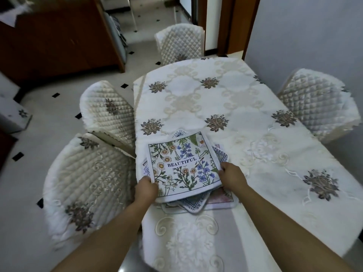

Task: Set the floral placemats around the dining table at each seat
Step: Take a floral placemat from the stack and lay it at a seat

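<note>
A stack of floral placemats (222,199) lies near the left edge of the dining table (265,158), which wears a cream embroidered cloth. The top placemat (182,163) is white with flowers and the word BEAUTIFUL. My left hand (146,190) grips its near left corner. My right hand (231,174) grips its right edge. The mats below it poke out skewed, with pink and blue-grey borders showing.
Quilted cream chairs stand around the table: two on the left (86,185) (108,110), one at the far end (180,44), one on the right (318,103). A wooden cabinet (59,42) is at the far left. The floor is tiled.
</note>
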Demonstrator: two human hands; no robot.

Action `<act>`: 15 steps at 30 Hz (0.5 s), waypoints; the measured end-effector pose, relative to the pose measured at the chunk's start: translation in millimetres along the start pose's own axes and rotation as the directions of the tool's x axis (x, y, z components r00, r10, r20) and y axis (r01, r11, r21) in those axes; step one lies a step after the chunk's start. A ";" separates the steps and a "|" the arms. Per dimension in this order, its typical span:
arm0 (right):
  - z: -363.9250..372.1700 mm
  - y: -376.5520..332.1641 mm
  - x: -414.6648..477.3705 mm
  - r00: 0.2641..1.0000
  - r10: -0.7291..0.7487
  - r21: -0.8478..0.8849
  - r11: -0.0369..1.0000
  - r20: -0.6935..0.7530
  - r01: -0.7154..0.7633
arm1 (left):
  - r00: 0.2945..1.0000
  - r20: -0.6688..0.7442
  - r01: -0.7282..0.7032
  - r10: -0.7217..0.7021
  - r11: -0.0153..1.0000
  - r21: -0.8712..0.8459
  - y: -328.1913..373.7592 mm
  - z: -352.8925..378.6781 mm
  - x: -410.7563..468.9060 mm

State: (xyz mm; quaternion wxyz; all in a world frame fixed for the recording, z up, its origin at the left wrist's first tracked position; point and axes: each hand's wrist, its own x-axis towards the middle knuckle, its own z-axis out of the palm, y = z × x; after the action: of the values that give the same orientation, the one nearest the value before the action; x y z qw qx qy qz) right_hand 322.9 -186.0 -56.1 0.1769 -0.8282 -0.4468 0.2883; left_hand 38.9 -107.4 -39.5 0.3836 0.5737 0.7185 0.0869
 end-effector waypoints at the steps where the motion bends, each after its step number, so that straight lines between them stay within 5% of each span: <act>1: -8.1 1.7 -11.0 1.000 -0.011 -0.028 1.000 -0.026 0.010 | 0.999 -0.017 -0.043 0.043 0.999 0.004 0.7 -0.5 -7.7; 8: -71.7 41.8 -108.2 0.975 0.028 -0.159 0.985 -0.221 -0.064 | 0.947 0.036 -0.317 0.318 0.948 -0.029 13.5 20.6 -73.8; 15: -118.8 102.2 -173.1 0.945 0.130 -0.179 0.965 -0.301 -0.189 | 0.885 0.099 -0.448 0.455 0.890 -0.085 30.4 55.3 -148.6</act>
State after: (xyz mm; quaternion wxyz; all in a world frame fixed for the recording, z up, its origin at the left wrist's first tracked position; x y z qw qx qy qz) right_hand 388.4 -390.9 34.6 0.1293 -0.9086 -0.3749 0.1309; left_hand 105.0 -247.3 6.5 0.4110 0.7174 0.5389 0.1614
